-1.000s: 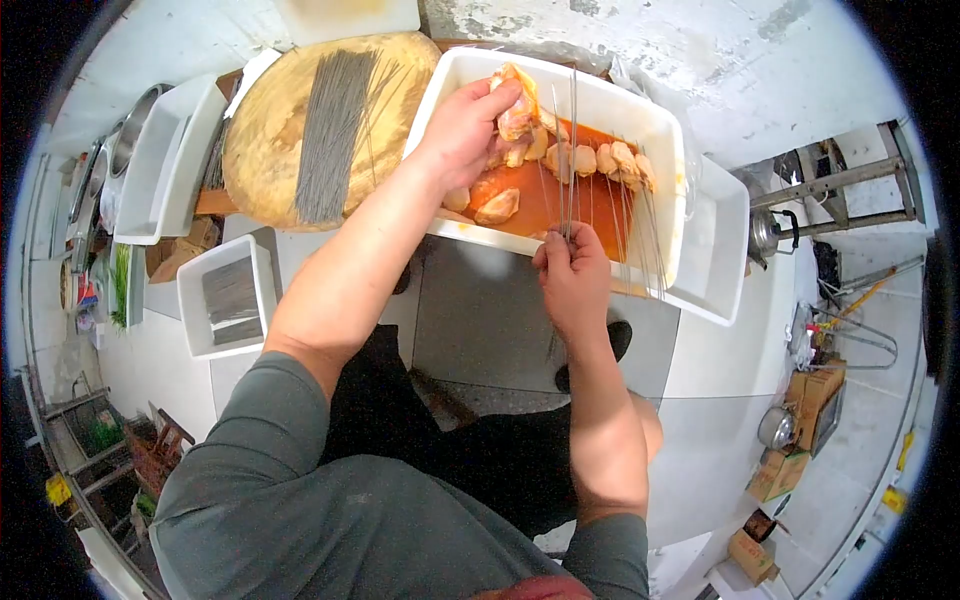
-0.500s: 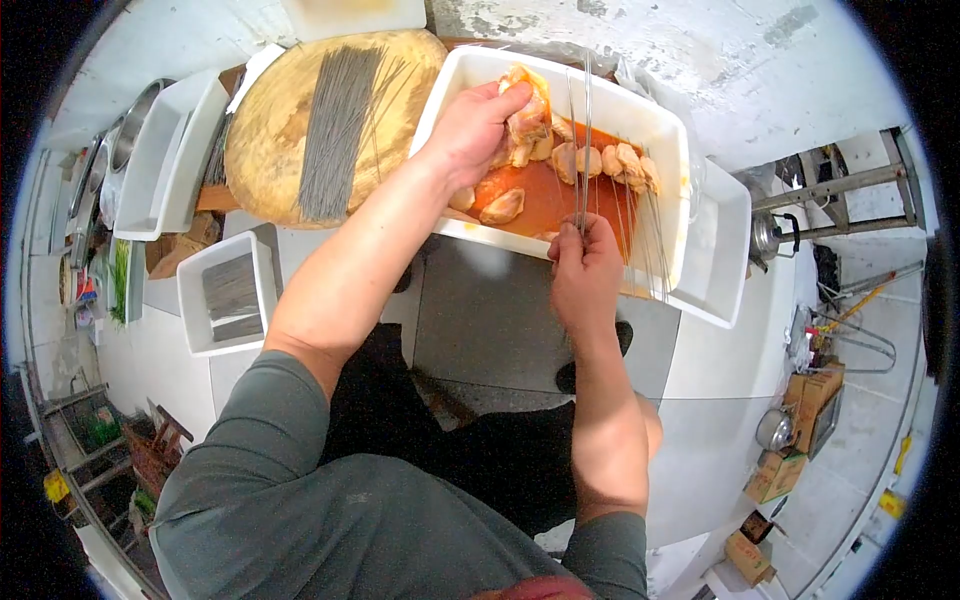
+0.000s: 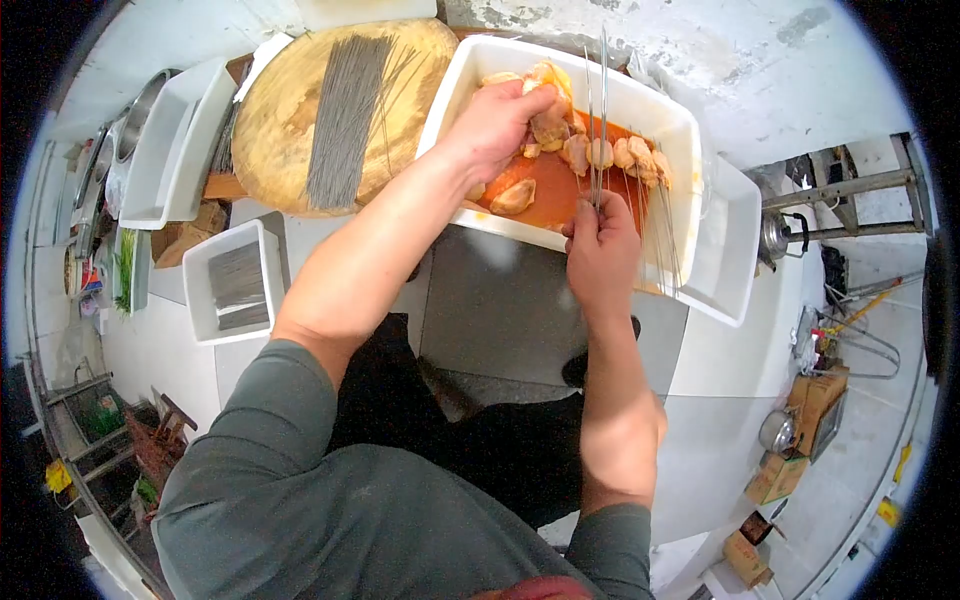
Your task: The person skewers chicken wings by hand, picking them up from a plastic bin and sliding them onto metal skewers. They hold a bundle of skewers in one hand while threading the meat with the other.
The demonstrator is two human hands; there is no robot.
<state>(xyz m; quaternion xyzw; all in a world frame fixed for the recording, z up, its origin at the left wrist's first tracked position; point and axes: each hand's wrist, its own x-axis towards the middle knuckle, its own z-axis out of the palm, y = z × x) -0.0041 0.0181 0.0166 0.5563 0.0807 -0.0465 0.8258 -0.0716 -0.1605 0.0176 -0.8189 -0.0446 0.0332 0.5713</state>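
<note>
My left hand (image 3: pixel 497 125) is closed around a piece of raw chicken (image 3: pixel 550 122), above the left half of a white plastic tub (image 3: pixel 487 55). The fingers of my right hand (image 3: pixel 604 245) pinch the lower ends of several thin metal skewers (image 3: pixel 603 90), which point upward over the tub. The chicken piece is just left of these skewers. Red-orange marinade (image 3: pixel 562 200) covers the tub's bottom, and a loose chicken piece (image 3: pixel 513 197) lies in it. Skewered chicken (image 3: pixel 640 160) rests along the right side, the skewers jutting over the near rim.
On the left, a round wooden chopping block (image 3: pixel 275 130) bears a bundle of thin skewers (image 3: pixel 347 120). Below it stands a white bin (image 3: pixel 205 300) holding more skewers. Another white tub (image 3: pixel 735 255) adjoins on the right, near a metal kettle (image 3: pixel 775 238). A wall (image 3: pixel 720 60) rises behind.
The view has shifted slightly. My left hand has brought the chicken piece a little to the right, closer to the skewers. My right hand has moved slightly forward, still pinching them.
</note>
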